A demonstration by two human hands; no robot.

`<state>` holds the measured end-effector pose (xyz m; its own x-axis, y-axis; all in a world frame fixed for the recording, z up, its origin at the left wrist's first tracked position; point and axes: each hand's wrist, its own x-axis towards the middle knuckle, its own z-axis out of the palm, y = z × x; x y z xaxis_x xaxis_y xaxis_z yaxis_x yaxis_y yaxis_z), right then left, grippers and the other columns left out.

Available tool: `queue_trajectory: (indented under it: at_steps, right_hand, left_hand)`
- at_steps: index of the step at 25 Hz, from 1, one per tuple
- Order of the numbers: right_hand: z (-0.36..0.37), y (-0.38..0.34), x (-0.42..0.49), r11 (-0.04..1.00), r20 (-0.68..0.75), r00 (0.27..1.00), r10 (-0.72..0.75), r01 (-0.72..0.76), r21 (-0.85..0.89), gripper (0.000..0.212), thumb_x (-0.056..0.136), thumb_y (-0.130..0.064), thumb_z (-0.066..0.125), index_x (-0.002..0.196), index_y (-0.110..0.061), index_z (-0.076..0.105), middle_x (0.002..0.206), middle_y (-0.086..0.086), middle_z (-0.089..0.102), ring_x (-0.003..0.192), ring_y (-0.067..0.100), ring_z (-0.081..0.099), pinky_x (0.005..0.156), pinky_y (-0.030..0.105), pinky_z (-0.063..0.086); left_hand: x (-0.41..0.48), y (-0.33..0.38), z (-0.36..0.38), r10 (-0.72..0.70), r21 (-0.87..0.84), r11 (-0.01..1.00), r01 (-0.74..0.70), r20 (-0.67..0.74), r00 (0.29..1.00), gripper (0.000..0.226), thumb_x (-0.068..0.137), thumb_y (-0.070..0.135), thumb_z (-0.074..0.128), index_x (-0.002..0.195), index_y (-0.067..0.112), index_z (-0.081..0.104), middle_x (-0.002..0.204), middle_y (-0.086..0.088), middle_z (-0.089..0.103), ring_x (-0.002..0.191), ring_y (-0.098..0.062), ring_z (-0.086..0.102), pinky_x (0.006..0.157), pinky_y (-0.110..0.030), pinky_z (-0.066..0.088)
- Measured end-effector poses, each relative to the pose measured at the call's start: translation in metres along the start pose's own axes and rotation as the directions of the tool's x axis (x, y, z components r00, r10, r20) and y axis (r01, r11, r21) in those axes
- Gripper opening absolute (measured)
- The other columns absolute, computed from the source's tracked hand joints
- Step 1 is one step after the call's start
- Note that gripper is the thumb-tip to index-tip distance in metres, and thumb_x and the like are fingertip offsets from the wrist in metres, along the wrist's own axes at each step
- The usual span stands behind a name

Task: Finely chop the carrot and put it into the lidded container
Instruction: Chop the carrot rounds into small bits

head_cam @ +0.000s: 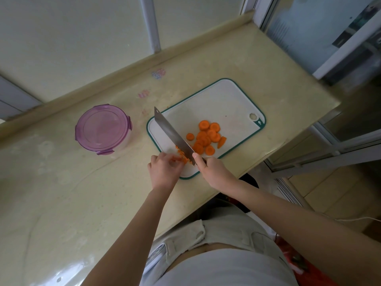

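A white cutting board (216,100) with a teal rim lies on the cream counter. Several round carrot slices (206,137) are piled on its right half. My right hand (212,170) grips the handle of a cleaver (173,135), whose blade points away to the upper left and rests on small chopped carrot bits (182,155). My left hand (165,168) has its curled fingers pressed on those bits right beside the blade. The round container (103,129) with a purple clip lid stands shut, left of the board.
The counter (61,193) runs far to the left, with a raised back edge against the window wall. Its right end stops just beyond the board, above a floor area. The front edge is against my body.
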<state>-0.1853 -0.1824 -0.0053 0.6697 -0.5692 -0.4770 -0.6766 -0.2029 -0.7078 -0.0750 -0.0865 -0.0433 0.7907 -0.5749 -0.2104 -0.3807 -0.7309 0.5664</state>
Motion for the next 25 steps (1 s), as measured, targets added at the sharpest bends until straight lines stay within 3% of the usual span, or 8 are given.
queue_trajectory:
  at_steps: [6, 18, 25]
  right_hand:
    - [0.004, 0.002, -0.006, 0.999, 0.015, 0.999, 0.029, -0.028, -0.034, 0.059, 0.099, -0.047, 0.035, 0.051, -0.012, 0.033, 0.049, 0.001, 0.039, 0.047, 0.013, 0.039, 0.052, 0.027, 0.032]
    - [0.007, 0.002, -0.006, 1.0, 0.023, 1.0, 0.021, -0.021, -0.02, 0.058, 0.1, -0.046, 0.033, 0.052, -0.012, 0.034, 0.049, 0.0, 0.038, 0.046, 0.011, 0.038, 0.049, 0.024, 0.032]
    - [0.015, -0.001, 0.003, 0.992, 0.025, 1.0, 0.014, -0.011, -0.128, 0.059, 0.1, -0.047, 0.032, 0.052, -0.011, 0.038, 0.052, 0.002, 0.043, 0.049, 0.013, 0.043, 0.048, 0.022, 0.033]
  left_hand:
    - [0.002, 0.002, 0.003, -0.019, 0.066, 0.998, 0.02, -0.011, 1.0, 0.014, 0.084, 0.032, 0.061, 0.089, 0.024, 0.072, 0.099, 0.002, 0.062, 0.096, -0.022, 0.043, 0.076, -0.027, 0.021]
    - [0.007, 0.003, 0.004, -0.046, 0.105, 0.993, 0.044, 0.017, 0.999, 0.02, 0.085, 0.035, 0.06, 0.09, 0.021, 0.073, 0.097, 0.002, 0.063, 0.098, -0.022, 0.043, 0.082, -0.032, 0.028]
    - [0.007, 0.004, 0.006, -0.067, 0.092, 0.994, 0.066, 0.002, 0.998, 0.015, 0.082, 0.033, 0.062, 0.089, 0.025, 0.073, 0.095, 0.003, 0.064, 0.1, -0.022, 0.043, 0.081, -0.03, 0.025]
